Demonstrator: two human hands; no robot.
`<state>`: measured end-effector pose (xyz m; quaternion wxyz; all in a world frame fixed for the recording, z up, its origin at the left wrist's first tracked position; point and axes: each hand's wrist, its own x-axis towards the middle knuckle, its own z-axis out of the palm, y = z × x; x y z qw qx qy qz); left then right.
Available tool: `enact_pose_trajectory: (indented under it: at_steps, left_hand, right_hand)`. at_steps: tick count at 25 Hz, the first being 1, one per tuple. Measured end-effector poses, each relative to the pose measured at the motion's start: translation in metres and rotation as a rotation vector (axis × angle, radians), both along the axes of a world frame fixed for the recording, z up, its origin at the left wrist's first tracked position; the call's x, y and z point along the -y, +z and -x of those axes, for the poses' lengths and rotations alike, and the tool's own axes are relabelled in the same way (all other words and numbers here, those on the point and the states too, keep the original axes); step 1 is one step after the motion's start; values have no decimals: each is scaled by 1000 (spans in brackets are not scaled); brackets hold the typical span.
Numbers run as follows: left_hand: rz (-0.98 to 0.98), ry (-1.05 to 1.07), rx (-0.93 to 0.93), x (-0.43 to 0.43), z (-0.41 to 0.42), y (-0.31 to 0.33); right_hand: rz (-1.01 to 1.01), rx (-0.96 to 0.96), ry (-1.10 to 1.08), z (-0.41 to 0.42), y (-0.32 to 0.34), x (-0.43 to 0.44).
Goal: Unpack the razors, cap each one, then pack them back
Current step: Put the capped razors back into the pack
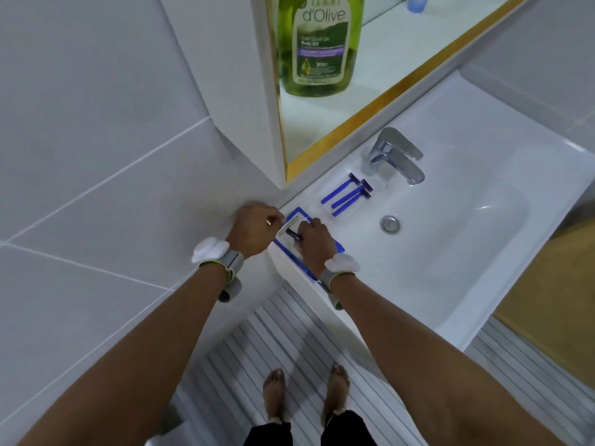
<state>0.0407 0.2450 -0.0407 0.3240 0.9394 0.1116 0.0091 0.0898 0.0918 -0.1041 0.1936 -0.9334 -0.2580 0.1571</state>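
Observation:
A clear razor pack with a blue border (pixel 291 252) lies on the left rim of the white washbasin (pixel 450 252). My left hand (pixel 254 230) pinches the pack's upper left edge near its white label. My right hand (pixel 315 243) rests on the pack and grips a razor (pixel 293 234) whose dark head pokes out by my fingers. Three blue razors (pixel 346 196) lie side by side on the basin ledge next to the tap, heads toward it. Whether their heads carry caps I cannot tell.
A chrome tap (pixel 396 157) stands at the basin's back, with the drain (pixel 390 224) below it. A gold-framed mirror (pixel 354 101) reflects a green body oil bottle (pixel 318 43). Grey tiled wall fills the left. My bare feet (pixel 306 394) stand on striped flooring.

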Motion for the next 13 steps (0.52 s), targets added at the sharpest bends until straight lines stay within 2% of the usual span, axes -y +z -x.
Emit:
enact_pose_trajectory:
  at_steps: [4,13]
  left_hand:
    - [3,-75,24,-6,-5,-4]
    - [9,-138,-55,-9,-7,-7]
  right_hand:
    - [26,5,-21,1,-3,-4]
    - [33,67,-126,10,-6,-11]
